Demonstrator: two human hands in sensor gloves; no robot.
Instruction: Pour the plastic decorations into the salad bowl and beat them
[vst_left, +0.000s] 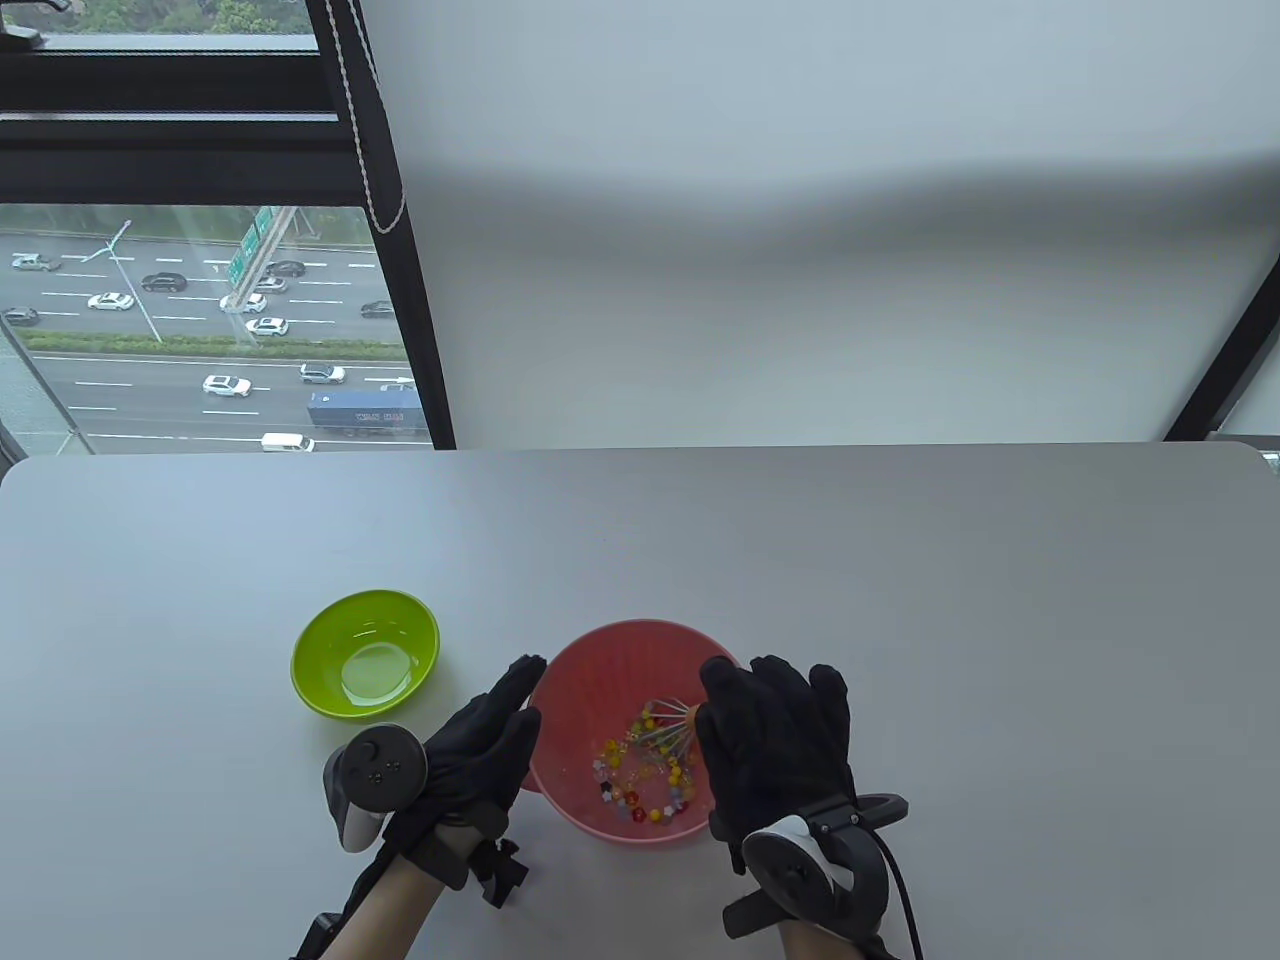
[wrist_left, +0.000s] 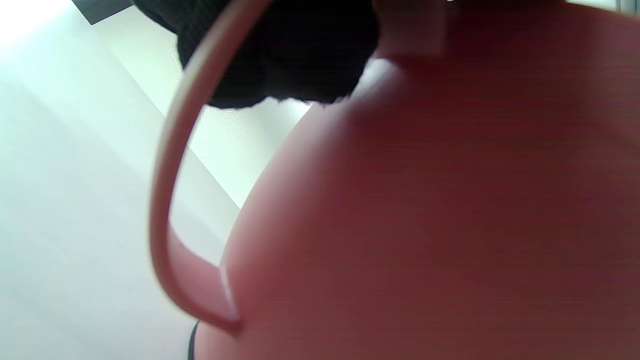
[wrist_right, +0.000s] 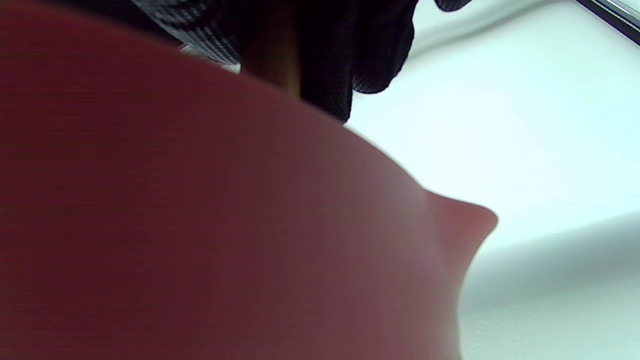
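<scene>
The pink salad bowl (vst_left: 600, 670) stands near the table's front edge, with colourful plastic decorations (vst_left: 645, 780) scattered on its bottom. A wire whisk (vst_left: 668, 732) reaches down among them. My right hand (vst_left: 770, 735) grips the whisk's handle over the bowl's right rim. My left hand (vst_left: 497, 725) lies with straight fingers against the bowl's left outer wall. In the left wrist view the bowl's wall (wrist_left: 425, 200) fills the frame, with my fingers (wrist_left: 280, 55) above its looped handle (wrist_left: 165, 200). In the right wrist view the bowl (wrist_right: 200, 225) hides most of my right hand (wrist_right: 350, 50).
An empty green bowl (vst_left: 365, 652) sits to the left of the pink bowl, a short way beyond my left hand. The grey table (vst_left: 900, 600) stretches back to a window and a white blind.
</scene>
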